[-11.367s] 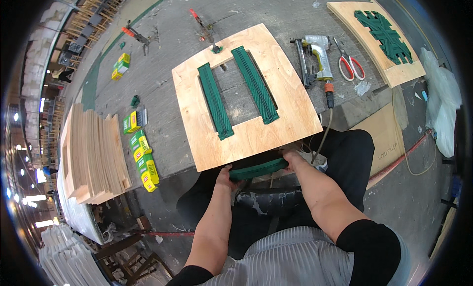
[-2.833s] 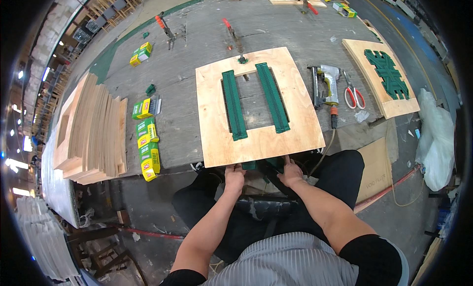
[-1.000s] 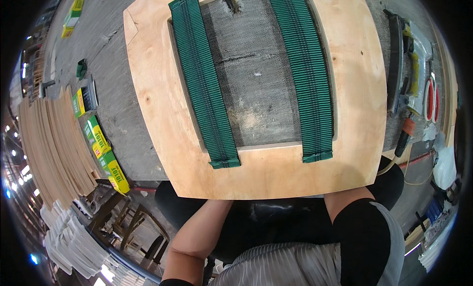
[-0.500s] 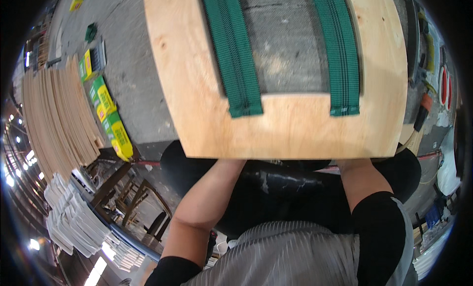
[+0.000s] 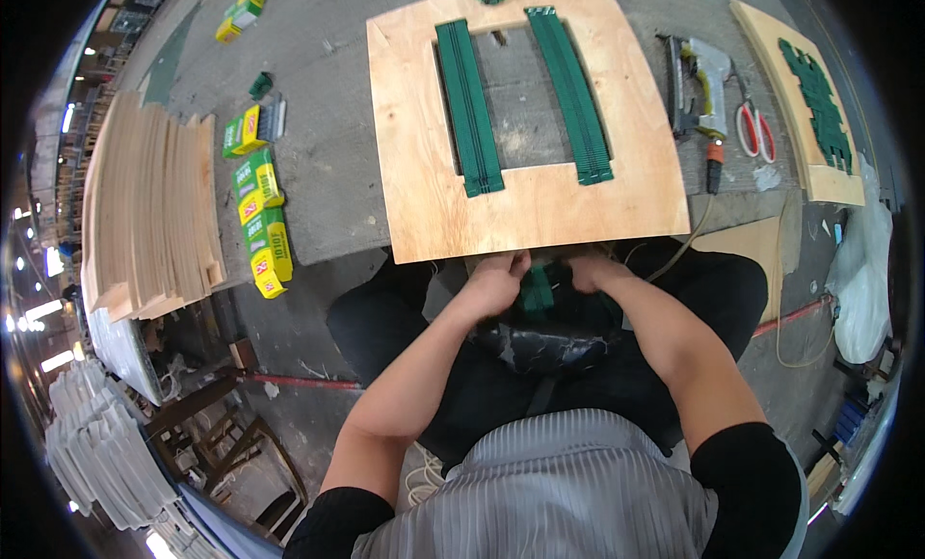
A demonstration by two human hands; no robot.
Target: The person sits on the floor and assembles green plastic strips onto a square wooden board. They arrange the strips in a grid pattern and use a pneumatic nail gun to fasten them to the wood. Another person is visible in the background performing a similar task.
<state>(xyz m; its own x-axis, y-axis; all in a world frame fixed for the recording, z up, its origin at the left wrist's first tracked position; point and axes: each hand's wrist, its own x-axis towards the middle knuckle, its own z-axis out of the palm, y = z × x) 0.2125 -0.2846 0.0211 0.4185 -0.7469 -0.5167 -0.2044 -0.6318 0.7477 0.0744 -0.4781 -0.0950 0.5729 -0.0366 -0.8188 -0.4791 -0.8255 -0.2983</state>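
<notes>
A pale plywood frame panel (image 5: 540, 212) lies on the grey worktop, with two green webbing straps (image 5: 469, 106) running lengthwise across its rectangular opening. Below the panel's near edge, over my lap, my left hand (image 5: 496, 284) is closed, its fingers curled at a piece of green webbing (image 5: 537, 289). On the other side of that webbing is my right hand (image 5: 590, 273), also curled, its fingertips lost in the dark area. What either hand grips is hidden. Both hands are apart from the panel's top face.
Green-and-yellow boxes (image 5: 268, 246) line up left of the panel beside a stack of plywood pieces (image 5: 154, 202). On the right lie a staple gun (image 5: 713, 87), red-handled scissors (image 5: 754, 132) and another wooden panel with green webbing (image 5: 814, 106). A hose (image 5: 696, 229) crosses the near edge.
The panel, earlier large and close with both hands under its near edge, now lies farther off on the worktop. Both hands have left it and come together over my lap at green webbing.
</notes>
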